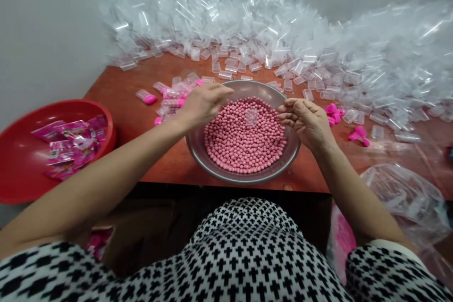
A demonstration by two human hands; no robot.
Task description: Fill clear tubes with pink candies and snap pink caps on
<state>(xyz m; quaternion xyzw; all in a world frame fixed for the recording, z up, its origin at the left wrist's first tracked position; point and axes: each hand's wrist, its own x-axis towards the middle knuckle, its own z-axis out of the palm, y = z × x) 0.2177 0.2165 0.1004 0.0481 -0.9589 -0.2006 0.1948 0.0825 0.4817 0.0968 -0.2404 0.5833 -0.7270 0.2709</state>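
A grey metal bowl (244, 178) stands at the table's front edge, holding many pink round beads (244, 146). On top of the beads lies a small clear plastic container (252, 117). My left hand (207, 104) is over the bowl's left rim, its fingers smeared by motion; whether it holds anything does not show. At the right rim my right hand (306, 120) is closed, thumb and fingertips pinched together; anything between them is too small to make out. Left of the bowl is a group of clear containers with pink caps (173, 96), partly behind my left hand.
A large heap of clear plastic containers (230, 23) fills the back of the red-brown table (120, 85). Loose pink caps (359, 136) lie at right, near a clear plastic bag (403, 193). At left, a red basin (21, 151) holds pink packets (74, 144).
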